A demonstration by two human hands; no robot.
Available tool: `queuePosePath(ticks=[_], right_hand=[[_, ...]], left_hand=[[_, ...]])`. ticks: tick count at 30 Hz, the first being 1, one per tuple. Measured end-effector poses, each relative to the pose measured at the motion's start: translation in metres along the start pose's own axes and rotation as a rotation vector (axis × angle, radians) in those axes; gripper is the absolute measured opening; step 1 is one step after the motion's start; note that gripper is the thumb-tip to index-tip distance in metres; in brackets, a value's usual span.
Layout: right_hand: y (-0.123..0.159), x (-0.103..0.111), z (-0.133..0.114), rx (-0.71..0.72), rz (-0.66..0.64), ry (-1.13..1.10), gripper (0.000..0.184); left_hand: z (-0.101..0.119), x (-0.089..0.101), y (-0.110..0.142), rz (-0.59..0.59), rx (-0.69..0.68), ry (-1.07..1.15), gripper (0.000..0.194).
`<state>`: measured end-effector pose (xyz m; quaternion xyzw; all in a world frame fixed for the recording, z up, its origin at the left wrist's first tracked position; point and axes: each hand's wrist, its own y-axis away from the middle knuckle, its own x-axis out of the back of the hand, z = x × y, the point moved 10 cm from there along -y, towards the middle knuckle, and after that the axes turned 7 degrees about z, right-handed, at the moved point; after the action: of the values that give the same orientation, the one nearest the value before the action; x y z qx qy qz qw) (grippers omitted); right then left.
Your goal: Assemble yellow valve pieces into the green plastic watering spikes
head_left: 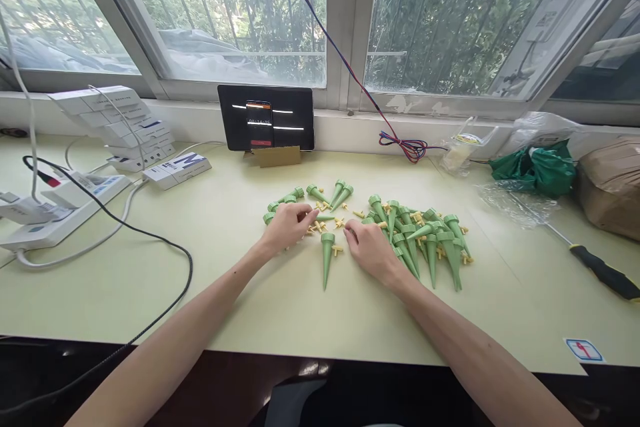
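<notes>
Both hands are over the pale counter (260,320), forearms reaching in from the near edge. The left hand (286,227) has thumb and forefinger brought nearly together; whether this grip has hold of a small part cannot be told, as the fingers hide the spot. The right hand (370,248) is likewise drawn in, its fingertips near the middle of the work area; the contents of its grip, if any, cannot be made out at this range.

Between the hands, toward the near edge, lies a single green spike (327,259), cap away from the person and point toward them. A yellow fitting (337,250) is just beside its cap. Loose yellow pieces (339,222) are scattered beyond, between the fingertips. A heap of green spikes (433,260) lies right of the right hand, with more yellow pieces among it. A smaller group of green spikes (290,199) lies just beyond the left hand. A tablet (295,103) stands near the window; a screwdriver (604,270) lies far right.
</notes>
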<state>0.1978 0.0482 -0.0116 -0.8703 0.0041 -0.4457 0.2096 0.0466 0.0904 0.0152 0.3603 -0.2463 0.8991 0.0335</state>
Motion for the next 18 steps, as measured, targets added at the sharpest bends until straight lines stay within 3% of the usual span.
queuePosePath(ticks=[3, 18], right_hand=[[-0.0005, -0.0008, 0.0002, 0.009, -0.012, 0.013, 0.021], [-0.0014, -0.0102, -0.0051, 0.045, -0.134, 0.140, 0.038]], left_hand=[[-0.0085, 0.0034, -0.0007, 0.054, 0.034, -0.024, 0.040], [-0.0078, -0.0008, 0.0014, 0.034, 0.027, -0.066, 0.038]])
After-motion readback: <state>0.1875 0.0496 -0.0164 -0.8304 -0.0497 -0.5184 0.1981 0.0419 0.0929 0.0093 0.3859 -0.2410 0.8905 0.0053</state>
